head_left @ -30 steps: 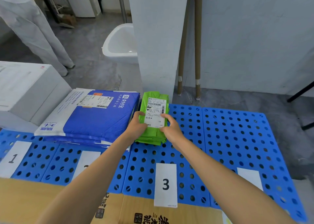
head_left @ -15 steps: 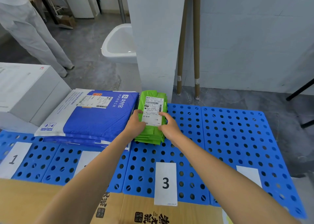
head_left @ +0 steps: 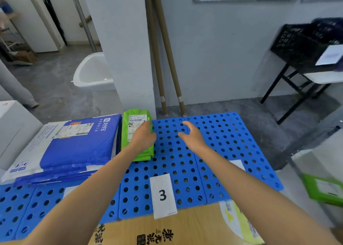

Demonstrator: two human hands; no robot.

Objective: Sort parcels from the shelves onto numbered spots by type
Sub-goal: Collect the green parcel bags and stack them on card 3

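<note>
The fingers (head_left: 148, 126) of the left hand (head_left: 143, 136) lie flat and close together on top of the green parcels (head_left: 142, 154), touching the white label. The fingers (head_left: 187, 125) of the right hand (head_left: 193, 136) are spread and a little bent, holding nothing, over the blue board with holes (head_left: 222, 142). The green parcels sit in a pile on that board, behind the paper sign 3 (head_left: 163, 195). Just beside them on the left is a pile of blue parcels (head_left: 74, 148). Another green parcel (head_left: 323, 191) lies far off on the right.
</note>
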